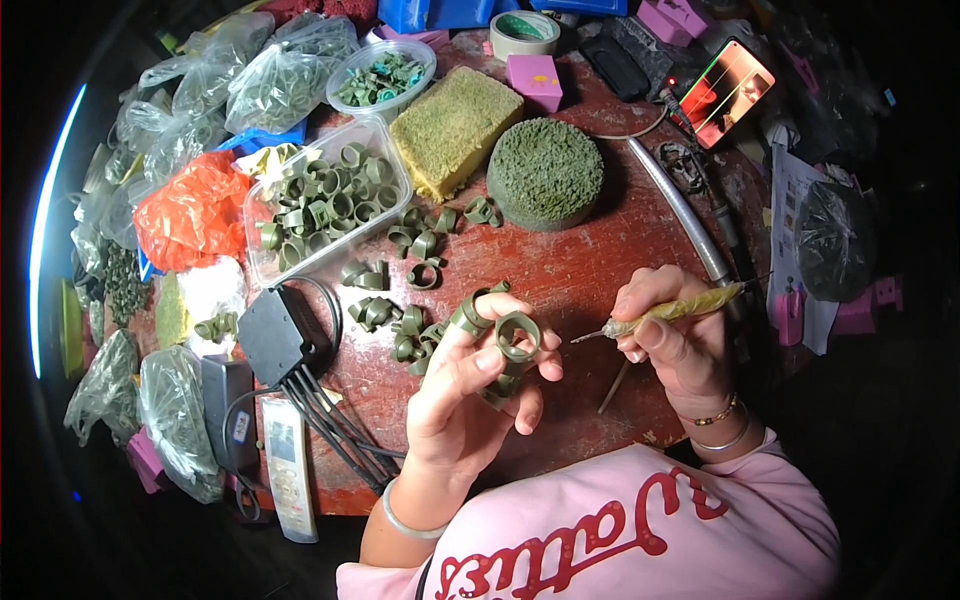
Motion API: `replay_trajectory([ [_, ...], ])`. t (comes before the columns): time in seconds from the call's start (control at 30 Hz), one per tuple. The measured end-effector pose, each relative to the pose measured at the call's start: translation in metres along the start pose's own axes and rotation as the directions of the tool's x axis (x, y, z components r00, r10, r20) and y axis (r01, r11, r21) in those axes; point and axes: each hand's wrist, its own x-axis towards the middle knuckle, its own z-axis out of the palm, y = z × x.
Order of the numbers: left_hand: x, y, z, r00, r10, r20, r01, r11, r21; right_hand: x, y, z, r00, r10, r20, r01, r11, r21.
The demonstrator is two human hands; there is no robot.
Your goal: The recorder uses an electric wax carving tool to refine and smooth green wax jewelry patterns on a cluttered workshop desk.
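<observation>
**Green ring (518,357) in left hand (450,395), pointed tool (705,303) in right hand (682,352)**

Left hand: thumb and fingers gripping the green ring, its opening turned up toward the camera. Second ring (468,318) at the same hand's fingers — cannot tell if around one or just against it. More green below, partly hidden by fingers.

Right hand: thumb and fingers pinched on the tool's yellowish wrapped handle. Thin tip points left toward the green ring, near it but apart.

Green ring is held above the red table (590,265), in front of the person. Loose rings (408,345) clustered just beyond and left of left hand; more of them scattered up toward a clear tub (340,238) full of similar rings. Behind: yellow-green block (455,125), round green block (546,170) just right of it. Silvery rod (680,210) beyond right hand, lit phone (727,92) at upper right. Left side — black box (283,335) with cables, white remote (288,470), orange bag (190,205) beside tub.
</observation>
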Motion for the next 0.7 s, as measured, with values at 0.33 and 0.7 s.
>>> replay_trajectory([
  [0.33,-0.0015,0.0004,-0.0047,0.999,-0.034,-0.028,0.028,0.984,-0.176,-0.0002,-0.0001,0.0008,1.000,0.009,-0.013,-0.009,1.000,-0.028],
  [0.7,-0.0046,0.0035,0.0016,0.990,-0.093,-0.110,0.068,0.974,-0.217,0.0007,0.0008,0.0029,0.999,0.005,-0.034,-0.007,0.998,-0.061],
])
